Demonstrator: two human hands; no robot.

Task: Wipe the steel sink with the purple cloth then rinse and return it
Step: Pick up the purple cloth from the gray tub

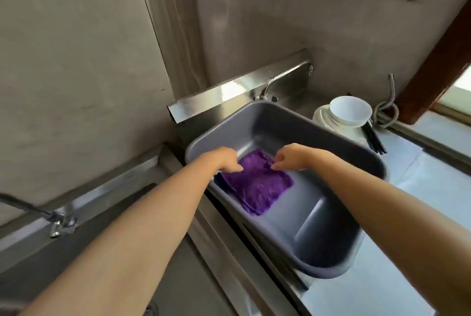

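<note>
Fingers [235, 168] pinching purple cloth [257, 184], grey tub [331, 247]

The purple cloth [256, 182] looked soft and fuzzy, a matt pile. It lay in a smooth, dull grey plastic basin [331, 239]. The backsplash [229, 89] and tap [266, 87] were shiny steel; the stacked bowls [349, 112] were glossy white.

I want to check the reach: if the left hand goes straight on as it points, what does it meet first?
Probably the purple cloth: the left hand points right, already at its edge inside the grey tub.
</note>
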